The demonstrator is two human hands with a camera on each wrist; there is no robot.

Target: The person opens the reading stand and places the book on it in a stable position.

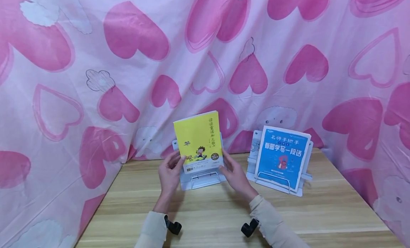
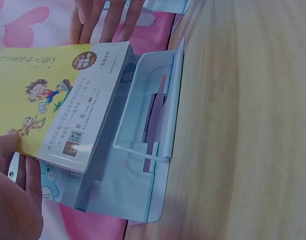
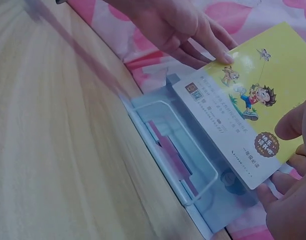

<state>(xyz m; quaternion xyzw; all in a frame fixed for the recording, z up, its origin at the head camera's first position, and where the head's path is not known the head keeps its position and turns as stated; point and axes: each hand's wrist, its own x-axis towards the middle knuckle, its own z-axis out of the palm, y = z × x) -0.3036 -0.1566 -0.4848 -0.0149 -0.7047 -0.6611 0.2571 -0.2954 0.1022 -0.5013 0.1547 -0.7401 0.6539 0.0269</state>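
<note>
Both hands hold a yellow book upright with its cover towards me, slightly tilted. My left hand pinches its left edge, thumb on the cover and fingers behind. On the opposite edge my right hand grips it near the lower corner. Behind and below the book stands a pale blue book stand with a wire page holder at its front. The left wrist view shows the lower edge of the book raised above the wire. Much of the stand's back plate is hidden by the book.
To the right, a second book stand bears a blue book behind its wire. Both stands are on a wooden table. A pink cloth with hearts hangs behind the table and down its sides.
</note>
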